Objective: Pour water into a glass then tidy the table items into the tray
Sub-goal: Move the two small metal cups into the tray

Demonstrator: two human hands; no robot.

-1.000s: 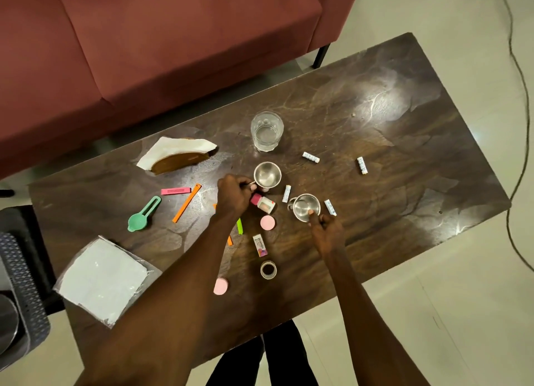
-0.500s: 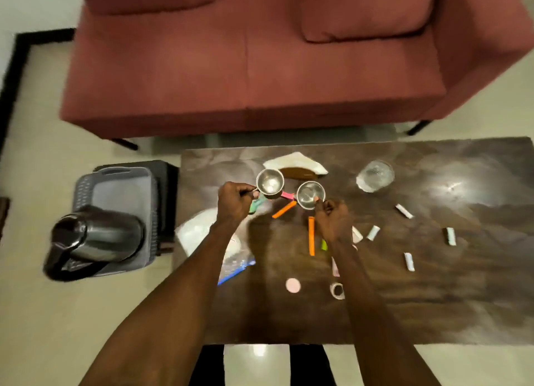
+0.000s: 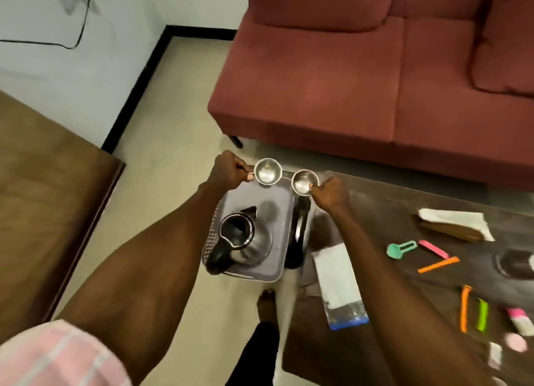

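Steel cups point(image 3: 268, 171) now lifted over tray point(image 3: 284, 221), off table point(image 3: 404, 218)

Indoor lighting is dim and even. Motion blur softens the whole frame. Wide-angle distortion bends the edges; shadows are soft.

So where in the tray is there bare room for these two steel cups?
The tray's far half is bare, between the kettle's spout and the far rim, just under the left hand's cup. The right hand's cup hangs over the right rim. The near half is crowded by the kettle.
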